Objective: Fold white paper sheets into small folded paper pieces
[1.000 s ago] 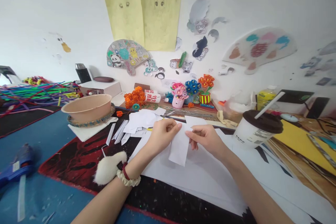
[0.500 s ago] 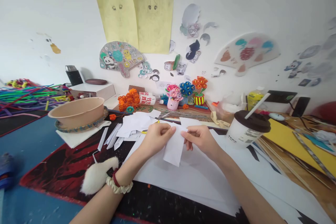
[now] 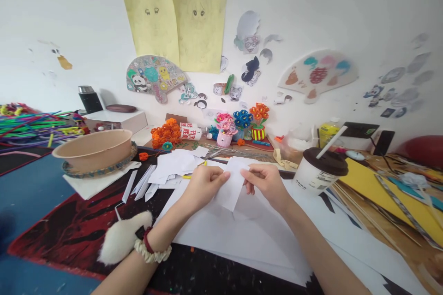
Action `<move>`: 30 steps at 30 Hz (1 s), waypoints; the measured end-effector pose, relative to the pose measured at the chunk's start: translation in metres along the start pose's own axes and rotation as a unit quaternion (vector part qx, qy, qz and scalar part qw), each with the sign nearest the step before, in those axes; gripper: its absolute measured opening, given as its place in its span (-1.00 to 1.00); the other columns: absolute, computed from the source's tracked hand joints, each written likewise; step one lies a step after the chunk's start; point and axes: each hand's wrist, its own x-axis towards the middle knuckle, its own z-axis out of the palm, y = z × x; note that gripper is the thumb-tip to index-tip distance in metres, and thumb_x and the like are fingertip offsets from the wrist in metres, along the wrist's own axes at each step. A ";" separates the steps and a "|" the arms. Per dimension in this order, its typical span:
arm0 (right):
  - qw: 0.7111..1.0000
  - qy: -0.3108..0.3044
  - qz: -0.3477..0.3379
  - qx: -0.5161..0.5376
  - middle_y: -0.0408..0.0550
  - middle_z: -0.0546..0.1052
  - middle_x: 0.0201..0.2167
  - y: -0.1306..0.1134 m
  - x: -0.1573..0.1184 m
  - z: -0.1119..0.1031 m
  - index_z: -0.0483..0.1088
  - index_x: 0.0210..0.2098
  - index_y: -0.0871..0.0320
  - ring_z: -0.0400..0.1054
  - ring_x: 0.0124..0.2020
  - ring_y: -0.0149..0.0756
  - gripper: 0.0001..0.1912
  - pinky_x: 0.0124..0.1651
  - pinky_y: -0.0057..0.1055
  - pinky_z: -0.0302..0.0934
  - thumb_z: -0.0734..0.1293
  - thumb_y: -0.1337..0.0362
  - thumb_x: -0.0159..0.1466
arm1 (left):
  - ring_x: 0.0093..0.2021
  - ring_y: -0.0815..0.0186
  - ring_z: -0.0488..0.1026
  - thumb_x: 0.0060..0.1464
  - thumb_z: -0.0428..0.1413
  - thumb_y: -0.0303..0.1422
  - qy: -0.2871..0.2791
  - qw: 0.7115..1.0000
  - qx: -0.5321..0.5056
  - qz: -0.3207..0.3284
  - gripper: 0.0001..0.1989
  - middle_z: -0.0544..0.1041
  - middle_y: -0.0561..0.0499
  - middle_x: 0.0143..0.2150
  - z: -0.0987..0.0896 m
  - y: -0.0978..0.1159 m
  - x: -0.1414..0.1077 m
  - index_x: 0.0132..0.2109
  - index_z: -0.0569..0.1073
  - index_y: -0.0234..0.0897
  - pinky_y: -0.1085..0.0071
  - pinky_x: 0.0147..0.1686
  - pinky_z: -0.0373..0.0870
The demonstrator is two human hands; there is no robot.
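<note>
A small white paper piece (image 3: 231,193) hangs between my two hands, above large white sheets (image 3: 256,239). My left hand (image 3: 207,183) pinches its left edge between thumb and fingers. On the opposite edge, my right hand (image 3: 262,181) has its thumb and fingertips closed on the same piece. Just beyond my left hand lies a pile of cut white paper (image 3: 175,165), with yellow-handled scissors (image 3: 187,176) partly under it. Folded paper strips (image 3: 143,182) rest left of the pile.
A lidded cup with a straw (image 3: 320,170) stands right of my right hand. At the left are a beige bowl (image 3: 93,150) and a fluffy white object (image 3: 124,237). Handmade flowers (image 3: 224,124) stand by the wall. Yellow board (image 3: 391,193) and thin sticks lie at the right.
The paper piece is tilted a little differently and its lower end sits slightly higher. Both hands keep their hold. The whole view has shifted slightly.
</note>
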 end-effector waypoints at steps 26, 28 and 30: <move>0.993 0.103 -0.056 -0.007 -0.13 0.41 -0.77 0.003 0.001 -0.004 0.41 -0.62 0.21 0.23 -0.73 -0.44 -0.67 -0.62 -0.47 0.15 0.34 0.15 0.18 | -0.65 0.39 0.37 0.08 -0.02 -0.28 0.026 0.998 -0.033 -0.053 -0.73 0.39 0.10 -0.73 -0.002 0.001 -0.002 -0.52 0.35 -0.28 0.51 -0.47 0.26; 0.993 0.107 -0.057 -0.001 -0.13 0.40 -0.77 0.003 0.001 -0.003 0.41 -0.62 0.21 0.23 -0.73 -0.44 -0.68 -0.63 -0.48 0.15 0.34 0.15 0.18 | -0.63 0.38 0.39 0.09 -0.03 -0.29 0.026 0.998 -0.047 -0.046 -0.74 0.41 0.09 -0.72 -0.002 0.001 -0.001 -0.49 0.37 -0.28 0.51 -0.47 0.27; 0.991 0.121 -0.058 0.010 -0.14 0.40 -0.77 0.004 0.001 -0.003 0.41 -0.62 0.21 0.23 -0.73 -0.44 -0.69 -0.63 -0.48 0.14 0.35 0.16 0.17 | -0.58 0.36 0.44 0.10 -0.04 -0.29 0.020 0.997 -0.070 -0.037 -0.76 0.46 0.07 -0.66 -0.001 0.000 -0.001 -0.44 0.41 -0.29 0.51 -0.46 0.29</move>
